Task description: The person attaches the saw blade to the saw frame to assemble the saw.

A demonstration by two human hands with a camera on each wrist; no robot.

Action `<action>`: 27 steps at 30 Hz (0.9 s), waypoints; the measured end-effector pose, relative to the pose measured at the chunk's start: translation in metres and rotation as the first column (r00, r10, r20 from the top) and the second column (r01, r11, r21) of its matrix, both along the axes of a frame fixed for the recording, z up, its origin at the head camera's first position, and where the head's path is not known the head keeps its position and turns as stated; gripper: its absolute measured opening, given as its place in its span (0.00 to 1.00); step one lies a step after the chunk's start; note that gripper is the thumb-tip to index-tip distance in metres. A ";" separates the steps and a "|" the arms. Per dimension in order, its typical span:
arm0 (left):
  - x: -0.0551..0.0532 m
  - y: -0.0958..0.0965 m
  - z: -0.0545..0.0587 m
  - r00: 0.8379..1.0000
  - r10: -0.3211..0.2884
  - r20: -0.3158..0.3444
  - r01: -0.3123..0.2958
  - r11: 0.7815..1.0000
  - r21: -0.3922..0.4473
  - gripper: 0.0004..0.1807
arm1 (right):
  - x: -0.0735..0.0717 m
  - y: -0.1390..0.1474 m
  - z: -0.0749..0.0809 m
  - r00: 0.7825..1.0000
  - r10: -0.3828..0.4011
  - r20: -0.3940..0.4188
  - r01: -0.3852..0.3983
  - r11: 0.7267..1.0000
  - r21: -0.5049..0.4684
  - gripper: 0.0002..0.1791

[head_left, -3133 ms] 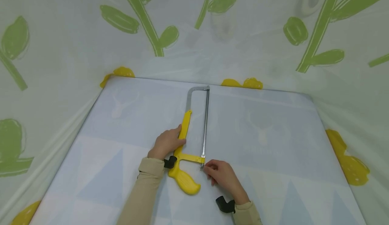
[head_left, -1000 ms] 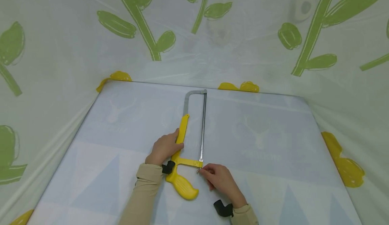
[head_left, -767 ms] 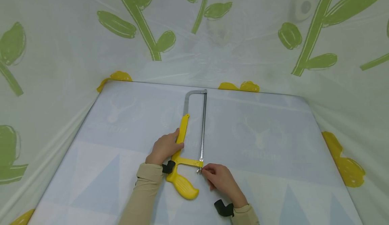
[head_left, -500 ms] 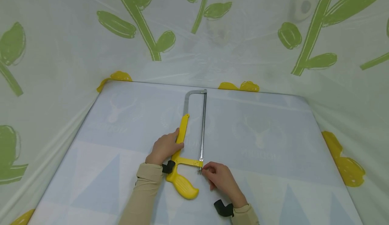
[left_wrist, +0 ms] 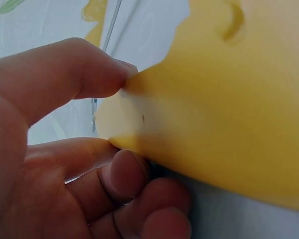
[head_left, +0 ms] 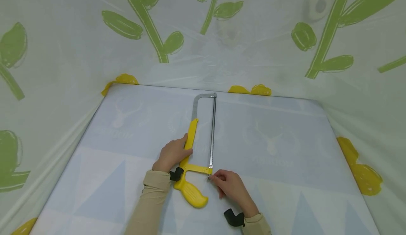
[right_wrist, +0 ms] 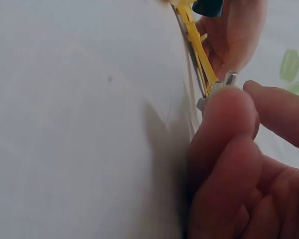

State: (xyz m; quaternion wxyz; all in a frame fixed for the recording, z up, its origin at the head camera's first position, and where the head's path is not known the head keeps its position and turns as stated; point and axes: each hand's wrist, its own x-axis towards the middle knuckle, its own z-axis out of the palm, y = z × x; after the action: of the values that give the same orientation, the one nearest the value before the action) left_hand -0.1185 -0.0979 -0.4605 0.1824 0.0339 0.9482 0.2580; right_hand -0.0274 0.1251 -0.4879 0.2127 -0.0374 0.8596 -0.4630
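Note:
A hacksaw [head_left: 191,136] with a yellow frame and handle lies flat on the table, its grey metal bow at the far end. Its blade [head_left: 213,132] runs along the right side. My left hand [head_left: 172,154] grips the yellow frame above the handle, thumb on one side and fingers on the other, as the left wrist view shows close up. At the near end of the blade, my right hand [head_left: 229,185] has its fingertips at a small silver wing nut [right_wrist: 231,77], partly hidden by the fingers. The fingers are curled around it.
The table [head_left: 285,132] is covered with a pale cloth of blue triangles and deer heads. Behind it hangs a white curtain [head_left: 253,58] with green leaves and yellow flowers. A black wrist mount [head_left: 234,217] sits at my right cuff.
The wing nut's wings show at different angles from frame to frame, with my right fingertips shifting slightly at it. The left hand keeps its grip, and the saw stays in place.

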 end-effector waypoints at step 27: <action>0.004 0.000 0.003 1.000 0.019 -0.018 -0.018 1.000 0.025 0.38 | 0.001 0.002 0.000 1.000 -0.012 0.027 0.013 0.999 -0.032 0.18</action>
State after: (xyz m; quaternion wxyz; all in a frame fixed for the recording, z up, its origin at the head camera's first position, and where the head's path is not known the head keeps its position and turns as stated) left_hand -0.1146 -0.0981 -0.4580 0.1710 0.0298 0.9468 0.2711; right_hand -0.0263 0.1273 -0.4877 0.2206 -0.0295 0.8494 -0.4786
